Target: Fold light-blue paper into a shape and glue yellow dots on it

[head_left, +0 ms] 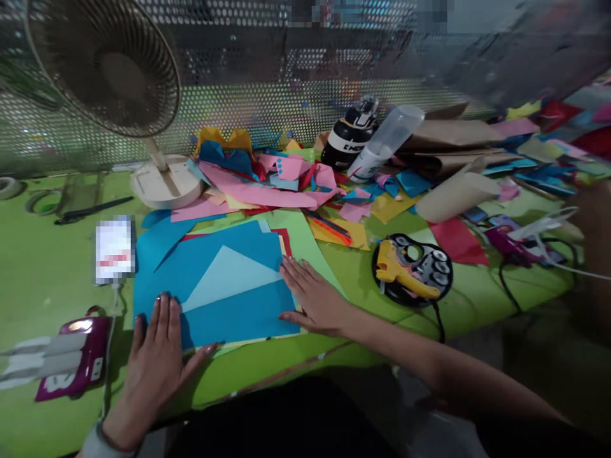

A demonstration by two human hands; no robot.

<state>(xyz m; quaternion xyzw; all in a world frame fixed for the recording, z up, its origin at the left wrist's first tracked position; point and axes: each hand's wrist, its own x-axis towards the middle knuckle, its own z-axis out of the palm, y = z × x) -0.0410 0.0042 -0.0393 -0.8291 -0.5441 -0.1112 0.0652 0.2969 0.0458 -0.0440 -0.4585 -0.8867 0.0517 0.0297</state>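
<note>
Blue paper (224, 286): we see it flat on the green bench (42, 280), just in front of the fan (109, 70).
Left hand (157, 356): our palm presses the paper's near-left corner, fingers spread flat.
Right hand (315, 299): rests on the paper's right edge, fingers apart and flat.
Glue gun (405, 270): right of the paper, apart.

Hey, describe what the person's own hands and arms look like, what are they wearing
Both are bare hands with no gloves. The left hand has painted-looking, darkish nails, and a grey sleeve cuff shows at its wrist. The right hand leads into a bare forearm with no sleeve in view. No rings or watch can be made out.
</note>
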